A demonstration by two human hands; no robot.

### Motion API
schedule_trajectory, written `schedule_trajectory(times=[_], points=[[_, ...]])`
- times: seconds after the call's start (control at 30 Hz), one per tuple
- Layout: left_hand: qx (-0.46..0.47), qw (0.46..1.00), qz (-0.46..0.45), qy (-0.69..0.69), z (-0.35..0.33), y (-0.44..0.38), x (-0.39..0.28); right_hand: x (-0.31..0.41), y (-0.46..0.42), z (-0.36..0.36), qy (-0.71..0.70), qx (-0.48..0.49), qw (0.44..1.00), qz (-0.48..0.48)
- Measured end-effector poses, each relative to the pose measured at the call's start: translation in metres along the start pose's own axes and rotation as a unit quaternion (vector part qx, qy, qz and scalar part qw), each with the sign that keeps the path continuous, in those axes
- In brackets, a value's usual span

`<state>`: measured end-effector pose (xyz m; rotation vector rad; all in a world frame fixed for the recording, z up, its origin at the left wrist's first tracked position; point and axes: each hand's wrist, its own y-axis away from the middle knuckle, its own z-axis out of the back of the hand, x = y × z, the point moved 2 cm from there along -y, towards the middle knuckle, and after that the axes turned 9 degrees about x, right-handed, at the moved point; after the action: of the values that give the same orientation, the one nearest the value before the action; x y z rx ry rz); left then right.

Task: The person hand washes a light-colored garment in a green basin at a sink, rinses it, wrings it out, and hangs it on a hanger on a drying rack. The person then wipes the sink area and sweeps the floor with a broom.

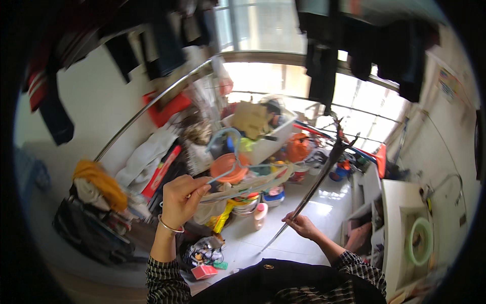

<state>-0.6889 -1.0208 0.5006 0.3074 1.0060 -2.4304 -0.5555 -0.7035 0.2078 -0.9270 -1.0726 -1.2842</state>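
My left hand point(186, 199), with a bangle at its wrist, pinches one arm of a light blue clothes hanger point(238, 152). A thin pale cloth or garment point(262, 180) hangs along the hanger; motion blur hides its exact shape. Lower and to the right, my right hand point(302, 224) is closed around a long metal pole point(311, 190), which slants from the floor up towards the window. The pole's forked dark top point(340, 142) stands just below dark hanging clothes point(322, 76).
An orange basin point(228, 168), a white tub point(265, 148) and a bottle point(260, 216) stand ahead. Piled clothes point(100, 186) lie left beside a metal rail point(152, 102). A sink counter with a green basin point(420, 241) is right. A red box point(204, 272) lies on the floor.
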Motion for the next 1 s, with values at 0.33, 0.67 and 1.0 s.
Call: schedule_trajectory(times=[0.33,0.67,1.0], points=[[0.047,0.965,-0.061,0.250,-0.193,-0.141,-0.118,0.026,0.143,0.128,-0.081,-0.317,0.930,0.169],[0.111,0.908,-0.172,0.365,-0.253,-0.204,-0.276,0.083,0.185,0.188,-0.098,-0.406,0.868,0.268],[0.116,0.893,-0.217,0.376,-0.275,-0.188,-0.307,0.089,0.208,0.183,-0.040,-0.518,0.827,0.214]])
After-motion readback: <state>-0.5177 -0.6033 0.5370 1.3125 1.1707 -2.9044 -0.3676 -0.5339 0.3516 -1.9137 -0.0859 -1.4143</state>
